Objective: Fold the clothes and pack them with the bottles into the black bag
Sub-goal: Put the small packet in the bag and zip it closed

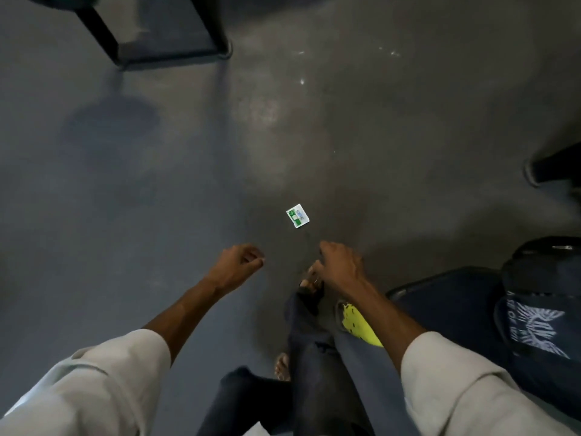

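Note:
My left hand (239,262) hangs over the grey floor with its fingers curled in and nothing in it. My right hand (341,267) is seen from the back with fingers bent down, and what is under them is hidden. Dark denim cloth (355,363) with a yellow patch (358,325) runs down beneath my right forearm. At the right edge stands the black bag (547,262). A black cloth with a white print (540,328) lies against it. No bottles are in view.
A small green and white wrapper (298,215) lies on the floor ahead of my hands. Black furniture legs (103,36) stand at the top left and another dark foot (553,168) at the right. A dark blue surface (446,306) sits beside the bag. My own legs and bare toes (282,368) are below.

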The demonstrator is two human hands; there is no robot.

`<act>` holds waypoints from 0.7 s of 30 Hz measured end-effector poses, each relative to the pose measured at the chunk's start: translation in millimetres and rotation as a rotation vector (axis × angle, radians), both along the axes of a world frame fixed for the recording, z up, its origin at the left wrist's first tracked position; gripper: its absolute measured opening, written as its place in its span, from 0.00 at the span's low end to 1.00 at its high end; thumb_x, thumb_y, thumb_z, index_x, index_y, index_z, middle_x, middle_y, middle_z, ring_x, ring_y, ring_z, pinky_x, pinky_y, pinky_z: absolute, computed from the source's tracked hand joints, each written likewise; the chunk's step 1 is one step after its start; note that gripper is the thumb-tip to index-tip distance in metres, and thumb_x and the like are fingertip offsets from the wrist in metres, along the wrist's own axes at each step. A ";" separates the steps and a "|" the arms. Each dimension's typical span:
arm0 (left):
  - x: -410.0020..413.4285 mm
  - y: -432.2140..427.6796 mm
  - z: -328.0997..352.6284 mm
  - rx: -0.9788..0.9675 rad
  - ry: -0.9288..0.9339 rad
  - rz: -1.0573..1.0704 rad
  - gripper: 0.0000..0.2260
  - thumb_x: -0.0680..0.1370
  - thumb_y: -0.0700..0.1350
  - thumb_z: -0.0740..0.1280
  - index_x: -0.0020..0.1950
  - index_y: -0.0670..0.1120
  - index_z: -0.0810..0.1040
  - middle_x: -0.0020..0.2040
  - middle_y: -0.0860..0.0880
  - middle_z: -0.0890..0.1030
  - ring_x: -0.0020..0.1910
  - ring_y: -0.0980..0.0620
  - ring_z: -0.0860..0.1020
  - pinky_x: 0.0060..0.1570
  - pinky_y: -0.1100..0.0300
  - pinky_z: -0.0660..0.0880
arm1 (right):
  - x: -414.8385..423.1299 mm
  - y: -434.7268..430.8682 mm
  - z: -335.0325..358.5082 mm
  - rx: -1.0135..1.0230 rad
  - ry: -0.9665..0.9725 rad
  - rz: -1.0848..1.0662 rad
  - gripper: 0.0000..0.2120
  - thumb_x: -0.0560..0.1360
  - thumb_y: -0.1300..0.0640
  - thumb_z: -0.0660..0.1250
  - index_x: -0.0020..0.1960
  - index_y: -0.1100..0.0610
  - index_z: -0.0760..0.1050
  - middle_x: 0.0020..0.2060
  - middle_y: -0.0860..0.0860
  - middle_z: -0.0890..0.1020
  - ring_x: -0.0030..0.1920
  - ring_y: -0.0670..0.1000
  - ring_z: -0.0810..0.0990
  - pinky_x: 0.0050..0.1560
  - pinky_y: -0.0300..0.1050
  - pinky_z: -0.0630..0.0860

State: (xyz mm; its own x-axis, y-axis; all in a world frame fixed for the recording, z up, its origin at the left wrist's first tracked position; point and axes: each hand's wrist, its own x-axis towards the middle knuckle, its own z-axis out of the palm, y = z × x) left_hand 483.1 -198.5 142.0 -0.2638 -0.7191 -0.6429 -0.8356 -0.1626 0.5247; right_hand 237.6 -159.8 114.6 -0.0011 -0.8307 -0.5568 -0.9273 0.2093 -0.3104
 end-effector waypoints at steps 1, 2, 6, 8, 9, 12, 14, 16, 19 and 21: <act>-3.1 -16.5 -10.8 0.003 -0.009 -0.020 0.10 0.81 0.48 0.67 0.58 0.45 0.83 0.51 0.50 0.83 0.48 0.53 0.81 0.51 0.58 0.78 | -1.2 -14.7 -12.3 0.020 0.003 -0.022 0.13 0.76 0.50 0.64 0.55 0.56 0.75 0.54 0.56 0.82 0.55 0.61 0.81 0.49 0.48 0.74; -5.5 -31.8 -24.8 0.013 -0.015 -0.048 0.10 0.81 0.48 0.67 0.58 0.45 0.82 0.51 0.50 0.83 0.48 0.54 0.80 0.53 0.56 0.79 | -2.0 -27.3 -27.7 0.042 0.003 -0.040 0.13 0.76 0.50 0.64 0.56 0.57 0.75 0.54 0.56 0.82 0.55 0.61 0.81 0.49 0.48 0.74; -17.5 -103.8 -96.9 0.054 -0.034 -0.172 0.11 0.81 0.47 0.66 0.60 0.45 0.81 0.53 0.48 0.83 0.51 0.51 0.80 0.53 0.57 0.77 | -3.5 -84.5 -111.9 0.105 -0.016 -0.131 0.11 0.76 0.51 0.64 0.55 0.56 0.76 0.52 0.55 0.83 0.52 0.59 0.82 0.45 0.47 0.72; -24.7 -139.2 -148.2 0.085 -0.027 -0.213 0.11 0.82 0.47 0.65 0.61 0.45 0.81 0.55 0.48 0.81 0.54 0.50 0.80 0.56 0.56 0.77 | -0.9 -110.2 -172.2 0.134 -0.031 -0.214 0.11 0.77 0.51 0.65 0.55 0.55 0.77 0.51 0.54 0.83 0.51 0.57 0.82 0.43 0.44 0.70; -28.1 -154.9 -174.8 0.088 -0.023 -0.236 0.11 0.82 0.47 0.65 0.62 0.45 0.80 0.55 0.49 0.81 0.54 0.51 0.80 0.56 0.57 0.76 | 1.1 -121.8 -202.9 0.145 -0.041 -0.249 0.11 0.77 0.51 0.66 0.56 0.55 0.78 0.52 0.54 0.83 0.52 0.57 0.82 0.43 0.44 0.70; -38.8 -196.3 -260.6 0.069 -0.030 -0.318 0.09 0.81 0.46 0.65 0.59 0.47 0.81 0.53 0.51 0.81 0.51 0.53 0.79 0.52 0.61 0.74 | 7.4 -152.2 -299.7 0.136 -0.041 -0.328 0.11 0.78 0.51 0.66 0.57 0.55 0.79 0.54 0.55 0.83 0.53 0.58 0.83 0.47 0.47 0.75; -47.2 -220.8 -313.7 0.060 -0.042 -0.383 0.08 0.80 0.46 0.66 0.57 0.47 0.82 0.50 0.51 0.81 0.49 0.53 0.80 0.50 0.61 0.74 | 7.4 -172.4 -362.1 0.137 -0.033 -0.359 0.11 0.79 0.51 0.66 0.58 0.55 0.78 0.55 0.56 0.83 0.54 0.58 0.82 0.49 0.48 0.76; -52.8 -242.7 -366.8 0.050 -0.041 -0.402 0.07 0.79 0.44 0.67 0.54 0.47 0.82 0.48 0.51 0.83 0.47 0.52 0.80 0.50 0.58 0.77 | 8.9 -192.6 -424.7 0.145 -0.035 -0.388 0.14 0.78 0.50 0.68 0.60 0.56 0.77 0.58 0.56 0.82 0.56 0.58 0.82 0.49 0.48 0.76; -60.6 -267.9 -434.5 0.078 -0.058 -0.437 0.07 0.78 0.44 0.66 0.52 0.47 0.83 0.46 0.51 0.83 0.45 0.52 0.81 0.50 0.57 0.77 | 11.3 -216.0 -506.2 0.146 -0.023 -0.463 0.19 0.77 0.49 0.72 0.62 0.57 0.73 0.60 0.56 0.80 0.59 0.57 0.81 0.50 0.49 0.76; -63.1 -283.5 -472.7 0.100 -0.071 -0.464 0.07 0.78 0.43 0.66 0.52 0.46 0.83 0.45 0.50 0.84 0.45 0.52 0.82 0.50 0.56 0.78 | 16.9 -227.7 -553.0 0.121 -0.005 -0.482 0.23 0.75 0.47 0.73 0.64 0.57 0.70 0.62 0.57 0.77 0.61 0.57 0.78 0.53 0.50 0.75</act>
State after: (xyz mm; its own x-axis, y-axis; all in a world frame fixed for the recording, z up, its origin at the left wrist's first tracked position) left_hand 420.0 -481.9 -330.7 -0.4952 -0.4700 -0.7307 -0.8651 0.1892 0.4645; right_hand 254.4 -387.5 -438.4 -0.3665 -0.6656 -0.6501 -0.7144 0.6489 -0.2617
